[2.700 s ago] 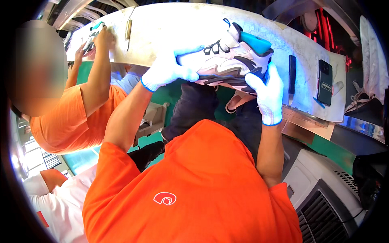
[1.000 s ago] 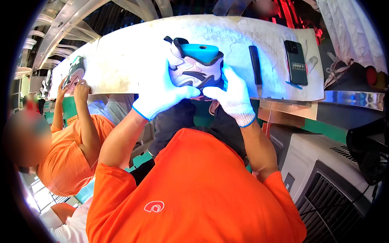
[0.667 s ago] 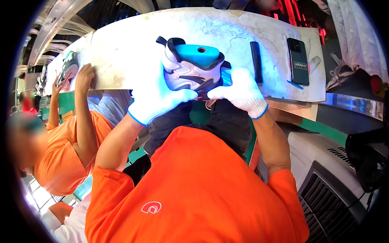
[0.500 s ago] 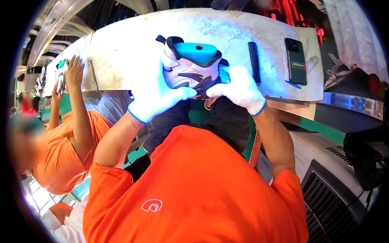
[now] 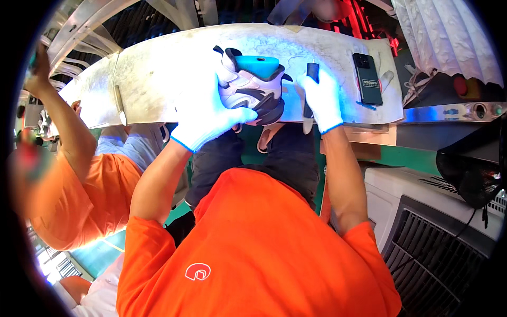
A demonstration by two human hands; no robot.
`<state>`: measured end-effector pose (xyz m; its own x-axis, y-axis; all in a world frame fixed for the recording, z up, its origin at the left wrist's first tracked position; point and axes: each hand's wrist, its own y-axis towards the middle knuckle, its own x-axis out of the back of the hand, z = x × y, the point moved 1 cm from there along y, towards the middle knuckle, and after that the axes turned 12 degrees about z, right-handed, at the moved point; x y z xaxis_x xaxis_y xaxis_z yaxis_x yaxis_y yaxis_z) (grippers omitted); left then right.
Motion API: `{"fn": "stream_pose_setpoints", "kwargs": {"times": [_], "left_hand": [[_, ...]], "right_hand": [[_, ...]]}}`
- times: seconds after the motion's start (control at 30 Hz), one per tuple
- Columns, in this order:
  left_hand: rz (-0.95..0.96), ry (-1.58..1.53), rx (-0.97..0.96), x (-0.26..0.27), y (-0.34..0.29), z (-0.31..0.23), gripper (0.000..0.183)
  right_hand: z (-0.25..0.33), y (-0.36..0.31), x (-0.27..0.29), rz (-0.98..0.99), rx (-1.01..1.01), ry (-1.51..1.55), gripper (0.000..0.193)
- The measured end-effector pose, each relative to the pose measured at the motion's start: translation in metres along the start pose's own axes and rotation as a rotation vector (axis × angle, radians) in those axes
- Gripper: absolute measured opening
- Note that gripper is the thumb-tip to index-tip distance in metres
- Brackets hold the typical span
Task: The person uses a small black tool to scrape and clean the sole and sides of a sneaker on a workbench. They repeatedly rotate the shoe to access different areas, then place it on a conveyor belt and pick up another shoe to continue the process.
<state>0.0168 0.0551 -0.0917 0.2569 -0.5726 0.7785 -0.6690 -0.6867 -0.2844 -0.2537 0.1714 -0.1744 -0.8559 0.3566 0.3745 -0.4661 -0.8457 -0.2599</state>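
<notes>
A white, grey and black sneaker [image 5: 248, 98] with a bright blue shoe last [image 5: 257, 65] filling its opening is at the table's near edge. My left hand [image 5: 203, 113], in a white knitted glove with blue trim, grips the shoe's left side, thumb across its lower front. To the right of the shoe my right hand [image 5: 323, 99], gloved the same way, is closed round a slim black-handled tool [image 5: 312, 72]. A pale flat tip pokes out below that hand, over the table edge. Strong light washes out the gloves' fingers.
A dark phone [image 5: 368, 79] lies on the worn white table [image 5: 158, 68] at the right. A knife-like tool [image 5: 120, 105] lies farther left. A co-worker in orange [image 5: 100, 185] sits at my left; a grey slatted machine [image 5: 433, 238] stands at my right.
My right hand has left the shoe, moved right and taken hold of the black-handled tool. The left hand keeps the shoe. The co-worker's raised arm has swung left.
</notes>
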Motion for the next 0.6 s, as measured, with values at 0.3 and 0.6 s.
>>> {"fn": "stream_pose_setpoints", "kwargs": {"times": [0.3, 0.6], "left_hand": [[-0.121, 0.07, -0.056, -0.005, -0.012, 0.0, 0.1], [-0.021, 0.016, 0.028, -0.001, -0.007, -0.014, 0.088]], "right_hand": [[0.034, -0.02, -0.061, 0.013, -0.194, 1.0, 0.022], [0.012, 0.002, -0.068, -0.053, -0.192, 0.715, 0.018]]}}
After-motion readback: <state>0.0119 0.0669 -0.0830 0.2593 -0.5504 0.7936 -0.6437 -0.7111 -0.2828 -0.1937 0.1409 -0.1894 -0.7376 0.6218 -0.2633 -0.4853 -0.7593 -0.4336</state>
